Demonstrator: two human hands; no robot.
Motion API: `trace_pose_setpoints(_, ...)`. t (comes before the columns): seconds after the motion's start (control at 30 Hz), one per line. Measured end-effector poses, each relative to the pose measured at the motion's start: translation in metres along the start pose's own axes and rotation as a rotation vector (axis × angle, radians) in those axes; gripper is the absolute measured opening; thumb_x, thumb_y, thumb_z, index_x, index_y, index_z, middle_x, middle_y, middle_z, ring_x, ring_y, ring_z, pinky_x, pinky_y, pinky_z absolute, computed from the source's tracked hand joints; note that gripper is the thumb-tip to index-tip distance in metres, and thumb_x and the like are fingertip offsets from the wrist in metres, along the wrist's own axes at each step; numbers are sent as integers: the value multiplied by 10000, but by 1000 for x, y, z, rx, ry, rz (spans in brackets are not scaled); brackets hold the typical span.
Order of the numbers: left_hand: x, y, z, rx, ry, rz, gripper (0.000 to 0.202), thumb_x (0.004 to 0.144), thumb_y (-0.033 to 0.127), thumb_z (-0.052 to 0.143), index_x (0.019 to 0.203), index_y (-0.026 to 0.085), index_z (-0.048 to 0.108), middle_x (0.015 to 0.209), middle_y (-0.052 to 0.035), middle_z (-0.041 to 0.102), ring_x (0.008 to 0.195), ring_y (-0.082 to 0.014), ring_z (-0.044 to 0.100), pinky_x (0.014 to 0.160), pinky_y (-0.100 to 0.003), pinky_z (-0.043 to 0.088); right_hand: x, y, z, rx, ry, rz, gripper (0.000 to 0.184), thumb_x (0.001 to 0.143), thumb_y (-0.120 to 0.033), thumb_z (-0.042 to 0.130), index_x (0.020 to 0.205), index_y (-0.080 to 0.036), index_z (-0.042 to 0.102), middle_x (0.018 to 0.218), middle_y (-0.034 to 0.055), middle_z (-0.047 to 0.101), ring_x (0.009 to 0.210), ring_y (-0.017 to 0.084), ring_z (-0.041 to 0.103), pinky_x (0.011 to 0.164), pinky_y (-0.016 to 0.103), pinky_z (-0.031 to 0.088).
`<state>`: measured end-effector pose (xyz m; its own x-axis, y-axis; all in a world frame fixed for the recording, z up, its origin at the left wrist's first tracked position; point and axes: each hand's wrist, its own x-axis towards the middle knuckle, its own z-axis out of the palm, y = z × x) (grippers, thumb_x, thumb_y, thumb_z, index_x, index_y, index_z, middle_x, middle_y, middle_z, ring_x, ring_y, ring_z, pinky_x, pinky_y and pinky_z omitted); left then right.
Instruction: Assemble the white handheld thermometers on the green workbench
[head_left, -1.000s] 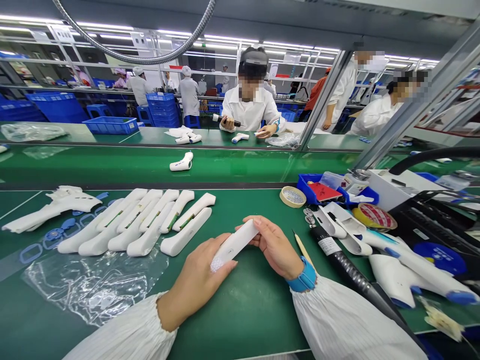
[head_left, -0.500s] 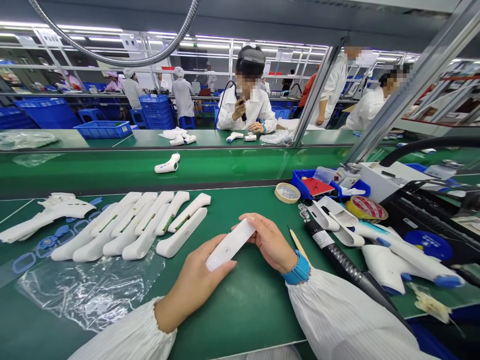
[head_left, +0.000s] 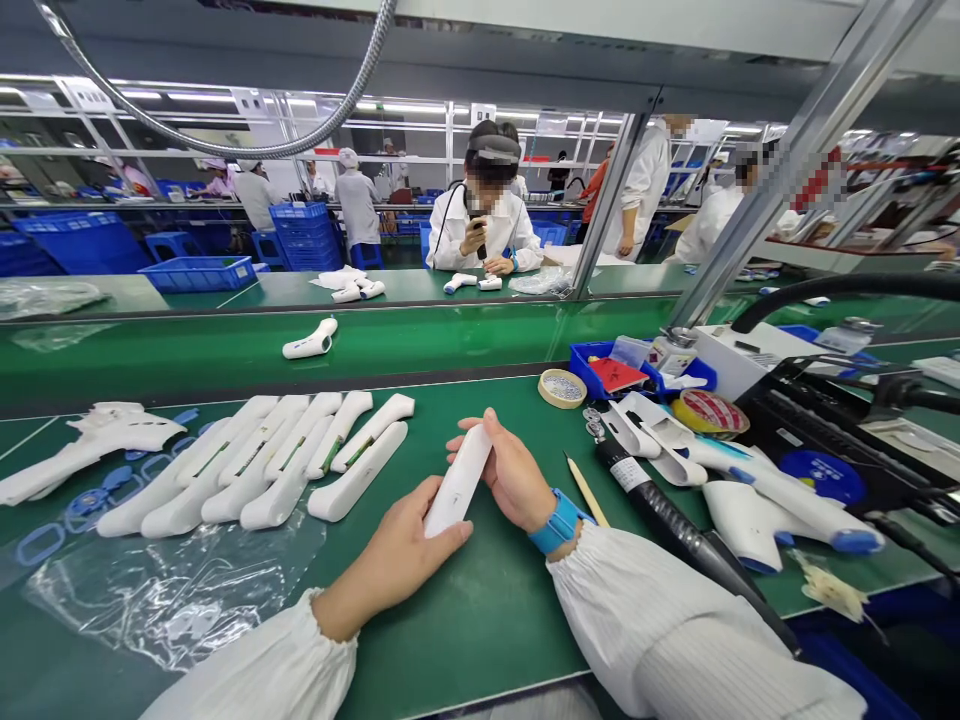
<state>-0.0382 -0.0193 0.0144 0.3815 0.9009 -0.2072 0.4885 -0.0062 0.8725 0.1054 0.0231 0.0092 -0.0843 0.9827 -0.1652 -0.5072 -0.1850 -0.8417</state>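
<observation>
A long white plastic housing (head_left: 459, 482) is held between my two hands above the green bench, tilted with its far end to the right. My left hand (head_left: 409, 545) grips its near end, thumb along the right side and fingers beneath. At the far end, my right hand (head_left: 517, 480) has its thumb against the edge, with the fingers behind, partly hidden. Left of my hands lies a row of similar white housings (head_left: 262, 455), several with green circuit boards showing inside. The closest single housing (head_left: 358, 472) lies beside my left hand.
Clear plastic bags (head_left: 180, 590) and blue plastic rings (head_left: 94, 508) lie at left. On the right are a pencil-like tool (head_left: 586, 490), a black-handled tool (head_left: 667, 520), white device shells (head_left: 757, 520), a tape roll (head_left: 709, 412) and a blue bin (head_left: 592, 365). A co-worker (head_left: 484, 225) sits opposite.
The white housing has turned to stand more upright in my view. My right hand has shifted a little left and its fingers have loosened. The whole view has moved slightly.
</observation>
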Motion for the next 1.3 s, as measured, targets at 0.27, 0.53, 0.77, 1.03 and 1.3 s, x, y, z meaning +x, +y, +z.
trace_pose_setpoints(0.27,-2,5,25,727,227,170,326,811,151,352,1136,132,375,968,-133,593,795,-268,592,638,-358,431,15,-2,19,420,7,61,466,813,-529,443,496,-187,428,349,-67,393,292,69,352,330,192,315)
trace_pose_setpoints(0.53,1,3,22,890,135,246,350,737,85,380,1081,121,438,936,-140,594,786,-269,605,633,-344,437,13,-8,10,451,-103,120,518,894,-352,249,418,-188,372,311,-51,323,263,77,289,297,188,270)
trace_pose_setpoints(0.77,6,10,6,175,-46,147,271,725,259,544,976,192,468,878,-32,612,765,-198,581,649,-281,433,8,-16,16,423,-217,-26,444,853,-421,392,496,-180,502,385,-32,460,336,91,429,393,211,392)
trace_pose_setpoints(1.03,6,1,5,665,319,173,235,821,166,359,1034,190,455,986,-89,555,907,-249,535,664,-326,412,1,-8,17,436,-146,-13,407,784,-520,477,691,-149,616,641,55,651,594,163,599,653,298,470)
trace_pose_setpoints(1.3,7,6,3,458,259,126,181,776,229,474,946,184,516,895,-57,586,802,-223,549,639,-294,403,-1,-7,19,431,-189,36,479,757,-616,449,672,-165,585,570,35,632,546,168,590,607,303,459)
